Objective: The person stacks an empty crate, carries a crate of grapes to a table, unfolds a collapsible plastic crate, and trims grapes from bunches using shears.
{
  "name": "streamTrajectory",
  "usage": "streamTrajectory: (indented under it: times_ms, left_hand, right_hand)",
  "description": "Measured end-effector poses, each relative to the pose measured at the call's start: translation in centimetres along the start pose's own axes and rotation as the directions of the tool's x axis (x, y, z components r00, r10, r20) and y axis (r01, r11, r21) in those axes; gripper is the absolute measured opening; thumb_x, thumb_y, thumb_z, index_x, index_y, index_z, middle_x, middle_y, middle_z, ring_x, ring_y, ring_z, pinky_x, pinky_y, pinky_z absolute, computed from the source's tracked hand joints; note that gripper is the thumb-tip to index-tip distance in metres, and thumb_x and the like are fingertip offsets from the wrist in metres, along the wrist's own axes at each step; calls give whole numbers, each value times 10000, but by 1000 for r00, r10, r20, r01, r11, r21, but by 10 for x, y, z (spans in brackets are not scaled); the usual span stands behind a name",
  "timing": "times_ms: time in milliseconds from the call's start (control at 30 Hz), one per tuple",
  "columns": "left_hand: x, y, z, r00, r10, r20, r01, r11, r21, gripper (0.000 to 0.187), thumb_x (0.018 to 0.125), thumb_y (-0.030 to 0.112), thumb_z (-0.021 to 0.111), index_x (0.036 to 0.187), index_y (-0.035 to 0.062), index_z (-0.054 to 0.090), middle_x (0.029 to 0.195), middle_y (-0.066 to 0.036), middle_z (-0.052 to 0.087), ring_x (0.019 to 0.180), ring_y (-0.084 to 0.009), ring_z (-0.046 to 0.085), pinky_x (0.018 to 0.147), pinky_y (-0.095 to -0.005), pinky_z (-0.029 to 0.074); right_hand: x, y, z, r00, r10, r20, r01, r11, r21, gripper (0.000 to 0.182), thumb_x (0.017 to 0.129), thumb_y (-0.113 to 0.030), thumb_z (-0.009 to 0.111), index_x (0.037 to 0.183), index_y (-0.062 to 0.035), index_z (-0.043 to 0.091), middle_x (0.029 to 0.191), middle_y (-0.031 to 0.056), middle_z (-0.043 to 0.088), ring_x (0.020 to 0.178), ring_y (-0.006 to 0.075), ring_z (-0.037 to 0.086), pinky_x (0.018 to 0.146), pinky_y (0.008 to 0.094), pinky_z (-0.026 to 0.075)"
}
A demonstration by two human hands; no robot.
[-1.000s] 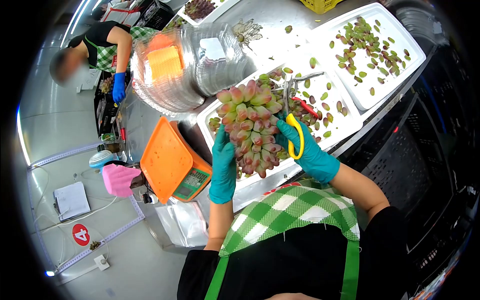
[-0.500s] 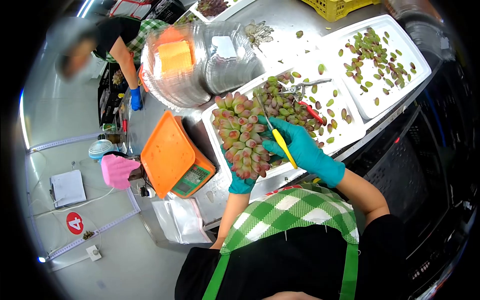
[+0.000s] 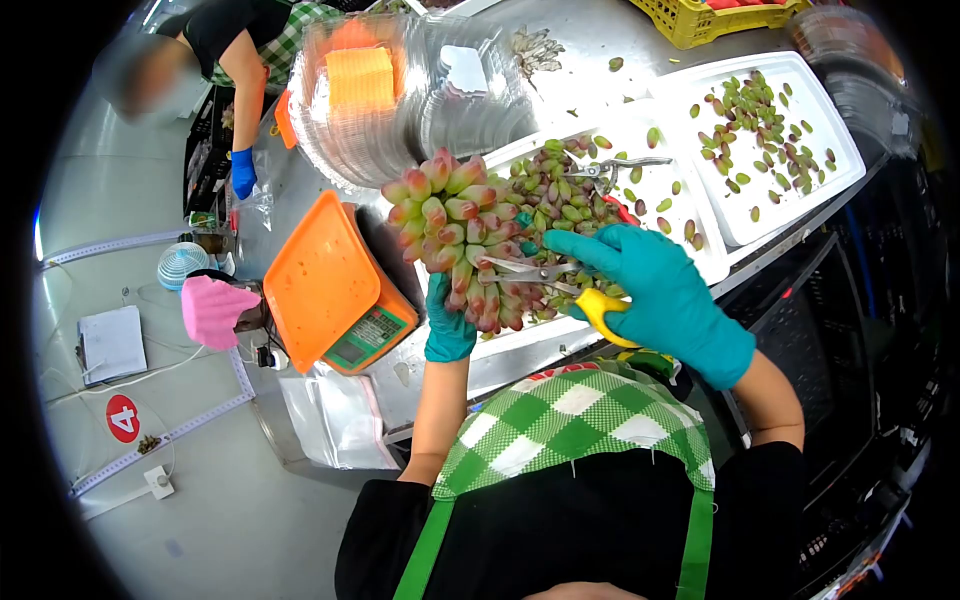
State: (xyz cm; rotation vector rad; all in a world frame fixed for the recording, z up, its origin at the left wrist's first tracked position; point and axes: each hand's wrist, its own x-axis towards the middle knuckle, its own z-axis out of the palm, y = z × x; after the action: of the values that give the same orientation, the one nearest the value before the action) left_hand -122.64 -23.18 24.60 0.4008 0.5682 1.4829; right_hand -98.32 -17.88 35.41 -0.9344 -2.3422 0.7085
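A large rosette-leaved succulent cluster (image 3: 450, 215), pale green with pink-red tips, is held tilted above the white foam tray (image 3: 712, 262). My left hand (image 3: 449, 325), in a teal glove, grips it from below; its fingers are mostly hidden behind the leaves. My right hand (image 3: 665, 290), also gloved in teal, is closed around yellow-handled scissors (image 3: 603, 312). The scissor blades point left, slightly apart, across the lower leaves of the cluster. Pruners (image 3: 635, 162) with a red handle lie in the same tray, among loose leaves.
A second white tray (image 3: 830, 110) with scattered leaves stands at right. Stacked clear plastic containers (image 3: 355, 150) and an orange scale (image 3: 325, 280) are on the left. Plastic bags (image 3: 330, 415) lie at the table edge. A co-worker's blue-gloved hand (image 3: 243, 173) is farther off. A yellow crate (image 3: 690, 25) stands behind.
The succulent cluster has shifted left and up in view and turned. My right hand has changed its hold on the scissors, whose blades have swung from pointing upward to pointing left across the leaves.
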Motion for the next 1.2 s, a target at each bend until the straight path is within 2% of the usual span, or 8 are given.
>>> streamTrajectory:
  times_ms: [133,233,433,567,700,867,967,1200]
  left_hand:
    - [2,2,18,1000,8,-1,-8,1000,21,595,804,346,495,1277,66,267,1262,-128,362,1130,-281,399,943,-424,350]
    - [2,2,20,1000,-19,-18,20,997,71,579,808,334,500,1269,61,279,1245,-129,383,1119,-277,413,931,-416,366]
    - [-3,0,13,994,-100,-33,99,994,-42,542,824,344,484,1250,58,310,1202,-121,424,1064,-255,462,877,-389,420]
    - [-4,-3,25,988,-97,-118,100,995,20,526,832,345,473,1243,55,321,1198,-118,428,1059,-250,466,876,-387,420]
    - [-5,-7,15,986,-149,-70,147,989,-34,522,833,346,472,1238,50,329,1202,-121,426,1068,-255,459,889,-388,410]
    - [0,-11,2,955,-239,173,278,927,-253,523,833,349,470,1239,52,329,1211,-124,418,1075,-264,452,901,-392,399]
    - [-4,-10,14,973,-227,38,229,971,-62,518,835,348,466,1241,58,328,1216,-128,412,1085,-267,442,909,-396,390]
    - [-3,-14,3,965,-237,116,260,927,-270,508,847,340,441,1254,66,310,1232,-131,395,1107,-282,418,929,-421,364]
  right_hand:
    - [-2,6,-22,976,18,217,53,948,-314,545,622,-175,672,1139,-184,502,721,35,498,650,204,515,557,321,415]
    - [4,9,-29,969,-20,246,110,927,-358,560,605,-178,675,1138,-177,503,725,39,506,658,202,530,557,325,421]
    - [23,3,-30,934,-195,300,331,790,-516,262,698,-117,547,958,-82,545,621,46,485,634,198,535,542,315,423]
    - [32,-4,-30,866,-410,288,494,602,-627,191,695,-95,529,868,-15,534,584,60,473,591,198,518,517,302,414]
    - [34,-11,-32,788,-501,358,587,435,-683,187,685,-92,523,839,14,527,582,68,480,564,192,506,498,292,409]
    - [28,-10,-31,774,-494,395,616,449,-647,192,680,-95,525,834,19,526,578,69,481,557,191,506,494,293,408]
    - [27,-8,-29,776,-484,404,619,466,-632,195,678,-98,527,832,21,526,576,69,481,553,190,506,492,294,408]
    - [31,-5,-25,780,-472,410,619,485,-618,206,669,-104,531,827,28,525,564,68,479,540,189,505,485,297,408]
